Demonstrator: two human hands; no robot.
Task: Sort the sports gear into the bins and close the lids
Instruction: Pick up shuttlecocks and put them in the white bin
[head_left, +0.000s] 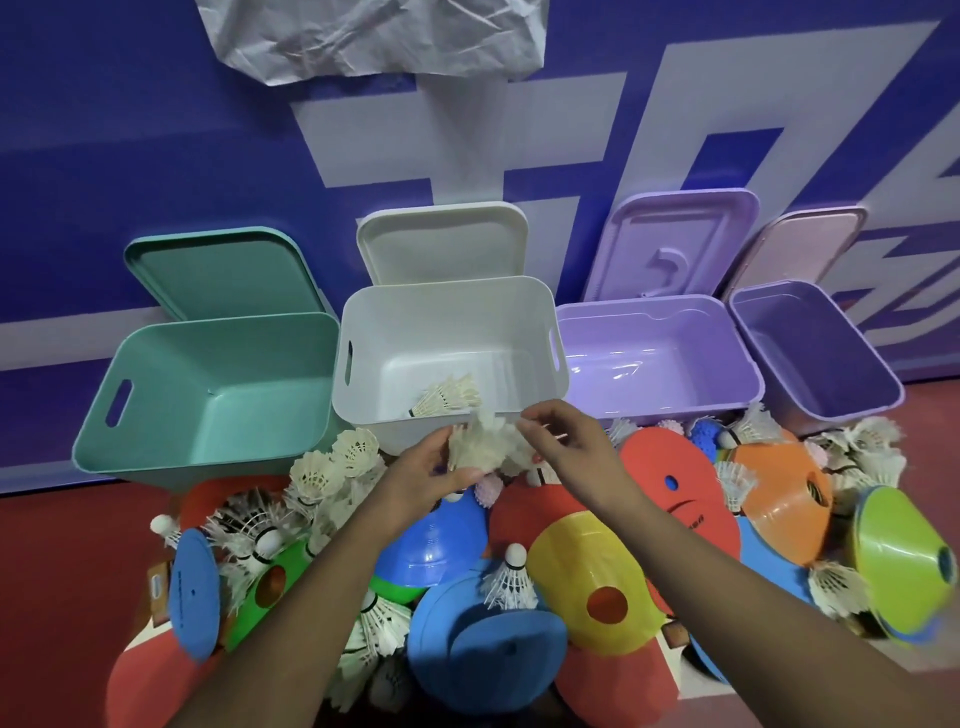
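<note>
At the front rim of the white bin (363, 332), the left hand (431, 473) grips a bunch of shuttlecocks (475, 449), fingers and thumb curled round their lower ends. The right hand (569, 436) sits half-curled just beside it, fingertips at the feathers; whether it pinches them I cannot tell. Step in hand, as judged: loading shuttlecocks into the white bin, where a few loose ones (449, 397) lie. The next move calls for carrying the bunch over the rim and letting go, with a large pile of cones (592, 566) left to sort and all lids (441, 244) off.
</note>
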